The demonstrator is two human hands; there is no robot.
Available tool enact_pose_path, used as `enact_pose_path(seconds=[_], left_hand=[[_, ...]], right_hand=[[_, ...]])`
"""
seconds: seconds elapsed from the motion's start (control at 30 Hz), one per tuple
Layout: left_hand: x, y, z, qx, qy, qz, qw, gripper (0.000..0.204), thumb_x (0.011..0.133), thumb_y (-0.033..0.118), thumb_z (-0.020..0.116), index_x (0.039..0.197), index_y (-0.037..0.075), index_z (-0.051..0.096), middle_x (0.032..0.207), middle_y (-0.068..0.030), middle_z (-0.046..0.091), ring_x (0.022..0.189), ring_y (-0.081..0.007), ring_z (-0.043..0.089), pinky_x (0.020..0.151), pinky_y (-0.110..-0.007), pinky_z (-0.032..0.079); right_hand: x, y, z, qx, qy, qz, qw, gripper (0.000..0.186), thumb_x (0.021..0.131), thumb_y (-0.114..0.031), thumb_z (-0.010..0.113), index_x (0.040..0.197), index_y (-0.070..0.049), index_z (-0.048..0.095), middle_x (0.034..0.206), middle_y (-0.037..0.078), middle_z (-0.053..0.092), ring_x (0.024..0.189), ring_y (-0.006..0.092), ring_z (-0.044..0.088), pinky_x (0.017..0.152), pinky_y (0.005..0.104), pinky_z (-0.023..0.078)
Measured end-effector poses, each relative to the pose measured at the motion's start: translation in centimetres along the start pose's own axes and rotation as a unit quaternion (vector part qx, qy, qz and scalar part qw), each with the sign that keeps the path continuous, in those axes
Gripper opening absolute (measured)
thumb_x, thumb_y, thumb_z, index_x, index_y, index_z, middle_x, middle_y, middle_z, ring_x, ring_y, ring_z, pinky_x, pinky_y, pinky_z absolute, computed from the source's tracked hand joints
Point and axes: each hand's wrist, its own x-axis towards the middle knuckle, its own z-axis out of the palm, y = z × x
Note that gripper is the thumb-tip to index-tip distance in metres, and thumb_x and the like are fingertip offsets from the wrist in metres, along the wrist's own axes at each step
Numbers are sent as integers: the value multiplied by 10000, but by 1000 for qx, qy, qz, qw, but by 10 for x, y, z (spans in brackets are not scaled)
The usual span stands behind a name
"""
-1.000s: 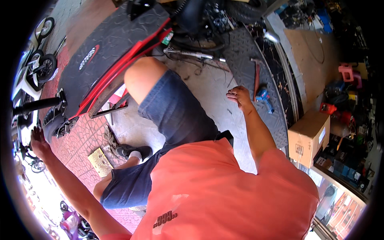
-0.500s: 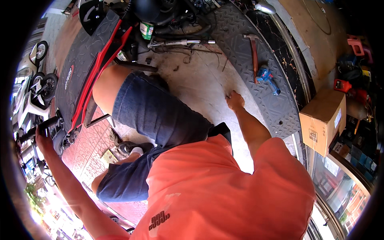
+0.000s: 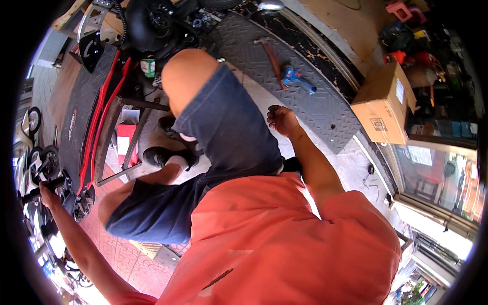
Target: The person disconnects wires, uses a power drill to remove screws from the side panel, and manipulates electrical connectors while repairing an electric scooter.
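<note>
At the far left, my left hand (image 3: 48,194) is closed around a black handlebar grip (image 3: 31,196). Beside it stands a scooter, whose black textured deck (image 3: 84,114) has red edging (image 3: 103,116). My right hand (image 3: 281,120) hangs to the right of my raised knee with loosely curled fingers, and no object shows in it. Closest to that hand are a hammer (image 3: 271,60) with a reddish-brown handle and a small blue tool (image 3: 299,81). Both lie on a dark patterned metal-look plate (image 3: 325,119). My left hand's fingertips are partly hidden.
A cardboard box (image 3: 381,108) stands at the right beside a glass-fronted case (image 3: 432,168). Under the deck are a dark metal frame (image 3: 107,137) and a red-and-white box (image 3: 126,140). A black wheel (image 3: 152,23) and loose parts crowd the far side.
The view has shifted, and my legs have changed position, with the knee now farther right. My right hand's fingers have loosened from a pointing pinch. My left hand stays on the handlebar grip.
</note>
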Motion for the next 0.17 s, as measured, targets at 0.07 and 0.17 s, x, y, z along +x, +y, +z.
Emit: enact_pose_path(seconds=[0.07,0.17], left_hand=[[-3,26,29,-264,39,-200,943,601,1072,594,421,1243,88,696,1184,-110,727,1190,-293,674,1084,-442,490],[10,68,53,-481,126,-416,761,598,985,583,661,1420,173,689,1305,-144,741,1291,-326,683,1203,-678,398]], right_hand=[[-29,-22,-19,2,37,-14,999,143,916,-295,620,897,-163,568,797,-8,527,691,180,518,610,368,428],[-52,-61,-67,-81,104,-17,991,347,1005,-453,632,851,-160,525,766,-35,479,680,167,491,609,364,404]])
